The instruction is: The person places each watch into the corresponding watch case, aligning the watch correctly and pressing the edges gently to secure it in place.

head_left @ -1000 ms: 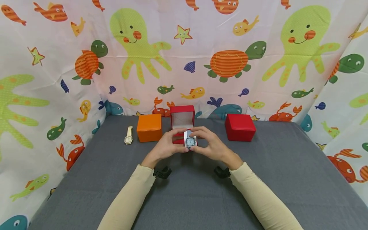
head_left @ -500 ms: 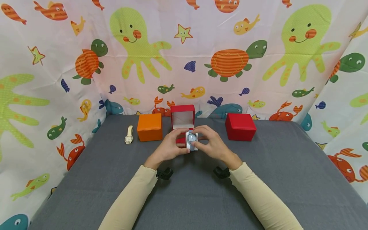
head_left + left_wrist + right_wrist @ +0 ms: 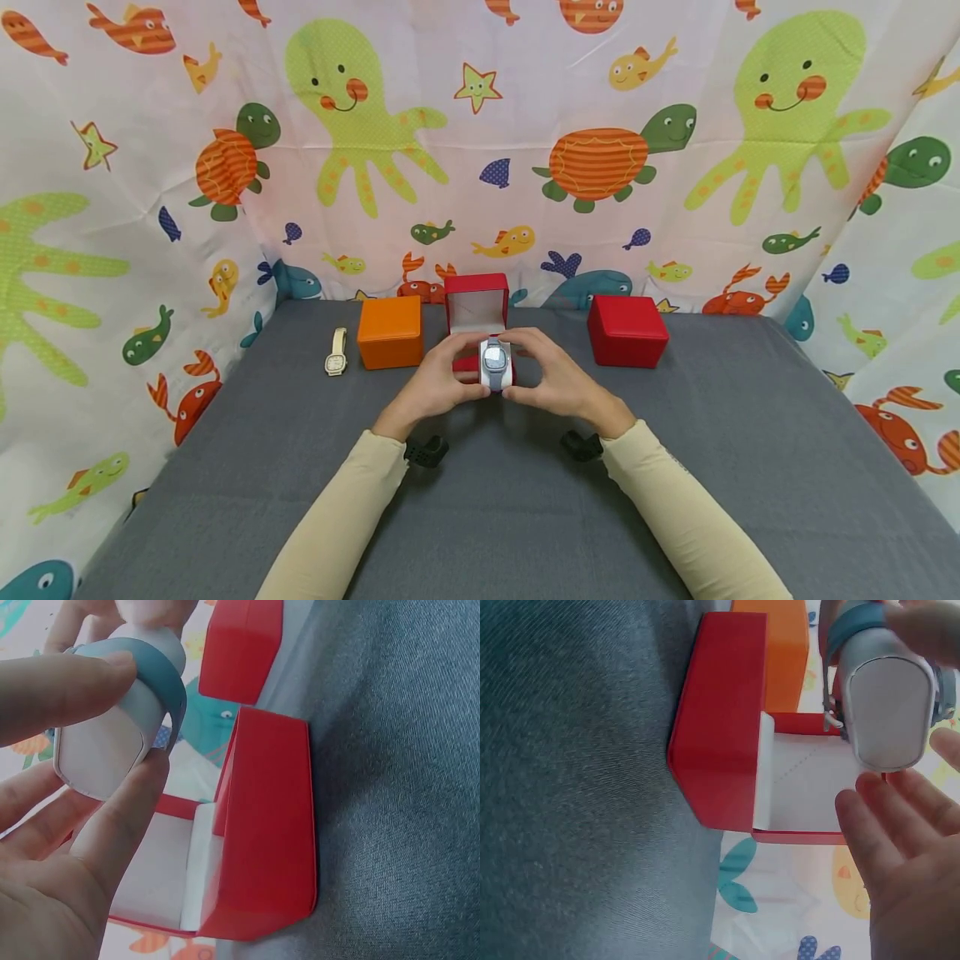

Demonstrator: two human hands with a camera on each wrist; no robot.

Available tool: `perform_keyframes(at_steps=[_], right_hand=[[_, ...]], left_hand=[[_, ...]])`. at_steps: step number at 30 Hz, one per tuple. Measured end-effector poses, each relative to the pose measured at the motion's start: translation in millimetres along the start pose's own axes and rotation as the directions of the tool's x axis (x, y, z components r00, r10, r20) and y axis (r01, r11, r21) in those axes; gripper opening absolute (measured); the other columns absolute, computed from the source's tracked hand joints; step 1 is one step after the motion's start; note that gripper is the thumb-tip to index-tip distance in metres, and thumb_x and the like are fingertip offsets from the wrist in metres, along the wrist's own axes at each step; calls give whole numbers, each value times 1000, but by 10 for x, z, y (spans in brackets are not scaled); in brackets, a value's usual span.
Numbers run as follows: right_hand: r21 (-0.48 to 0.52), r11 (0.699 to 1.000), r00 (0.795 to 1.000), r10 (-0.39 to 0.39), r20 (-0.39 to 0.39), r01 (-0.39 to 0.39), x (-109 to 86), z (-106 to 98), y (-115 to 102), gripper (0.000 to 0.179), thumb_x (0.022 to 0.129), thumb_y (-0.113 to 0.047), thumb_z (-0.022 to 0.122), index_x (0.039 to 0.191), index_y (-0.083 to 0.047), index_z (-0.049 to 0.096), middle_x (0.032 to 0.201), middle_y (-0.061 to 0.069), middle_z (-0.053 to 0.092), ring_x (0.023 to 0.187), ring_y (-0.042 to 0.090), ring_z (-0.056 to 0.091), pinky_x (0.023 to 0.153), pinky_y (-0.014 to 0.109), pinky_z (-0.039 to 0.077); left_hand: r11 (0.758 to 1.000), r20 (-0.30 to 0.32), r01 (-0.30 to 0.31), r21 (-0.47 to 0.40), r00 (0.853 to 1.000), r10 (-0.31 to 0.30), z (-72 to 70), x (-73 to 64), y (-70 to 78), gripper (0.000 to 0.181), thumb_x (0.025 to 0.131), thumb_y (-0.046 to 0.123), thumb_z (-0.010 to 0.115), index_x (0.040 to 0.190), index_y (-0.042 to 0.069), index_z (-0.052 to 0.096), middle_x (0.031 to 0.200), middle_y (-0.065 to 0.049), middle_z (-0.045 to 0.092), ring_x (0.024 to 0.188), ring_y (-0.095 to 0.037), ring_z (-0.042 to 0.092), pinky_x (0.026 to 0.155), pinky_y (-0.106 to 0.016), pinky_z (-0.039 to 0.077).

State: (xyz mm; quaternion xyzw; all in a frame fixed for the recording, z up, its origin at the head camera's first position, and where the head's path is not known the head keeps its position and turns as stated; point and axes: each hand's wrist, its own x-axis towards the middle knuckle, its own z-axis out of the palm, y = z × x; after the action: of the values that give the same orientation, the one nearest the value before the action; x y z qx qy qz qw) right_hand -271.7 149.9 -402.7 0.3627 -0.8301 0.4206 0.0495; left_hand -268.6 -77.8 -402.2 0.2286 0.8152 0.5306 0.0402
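Note:
A wristwatch [image 3: 495, 358] with a blue-grey strap is wrapped around a white cushion [image 3: 889, 716], dial facing up toward the head. My left hand [image 3: 438, 379] grips it from the left; in the left wrist view the thumb [image 3: 71, 694] lies over the strap and the fingers curl under the cushion. From the right, my right hand [image 3: 555, 379] holds it between thumb and fingers at its two ends. Behind and below stands a red watch box [image 3: 476, 302], lid raised, white lining showing; the hands and watch hide part of its base.
An orange box [image 3: 390, 333] stands left of the lidded one, and a gold-coloured watch [image 3: 336, 363] lies farther left on the grey cloth [image 3: 495, 517]. At the right is a closed red box [image 3: 627, 332]. A printed curtain [image 3: 450, 167] rises behind.
The watch on its cushion shifts slightly right, then back left. My right thumb moves off the strap below the dial to the cushion's lower right corner. Boxes and gold watch stay put.

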Motion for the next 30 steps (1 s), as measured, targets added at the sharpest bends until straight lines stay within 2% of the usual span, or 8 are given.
perform_keyframes(at_steps=[3,10,18,25,30], right_hand=[[-1,1000,1000,4,18,-4,33,25,44,71,76,-17,78,138,-14,44,136,3,45,122,26,44,100,49,43],[-12,999,998,37,48,-37,177,99,213,68,79,-13,77,138,-14,44,134,2,45,119,24,45,98,49,44],[-1,997,993,73,91,-73,342,128,363,67,78,-13,78,136,-13,45,132,4,47,117,24,48,95,49,47],[-31,991,983,133,125,-130,429,146,409,66,78,-15,77,136,-15,45,127,1,50,112,20,50,93,44,49],[-51,988,978,153,141,-148,460,156,430,64,80,-16,75,136,-14,46,127,2,51,110,20,50,94,43,48]], left_hand=[[1000,-4,1,0,1000,-1,-21,10,-36,72,74,2,80,136,18,49,133,-2,47,119,-29,50,85,-35,53],[988,-23,5,156,1000,-2,-61,120,-174,72,75,9,81,138,14,47,133,-4,49,109,-27,56,88,-37,52],[968,-41,21,250,999,-12,-98,226,-297,71,76,15,81,138,8,47,137,-8,48,108,-24,53,92,-37,50],[955,-38,65,289,998,-56,-121,274,-368,72,76,18,81,139,10,46,132,-8,49,105,-24,52,90,-37,51],[953,-32,112,281,994,-107,-139,309,-386,74,75,18,81,139,11,45,129,-8,50,105,-24,51,91,-37,51]])
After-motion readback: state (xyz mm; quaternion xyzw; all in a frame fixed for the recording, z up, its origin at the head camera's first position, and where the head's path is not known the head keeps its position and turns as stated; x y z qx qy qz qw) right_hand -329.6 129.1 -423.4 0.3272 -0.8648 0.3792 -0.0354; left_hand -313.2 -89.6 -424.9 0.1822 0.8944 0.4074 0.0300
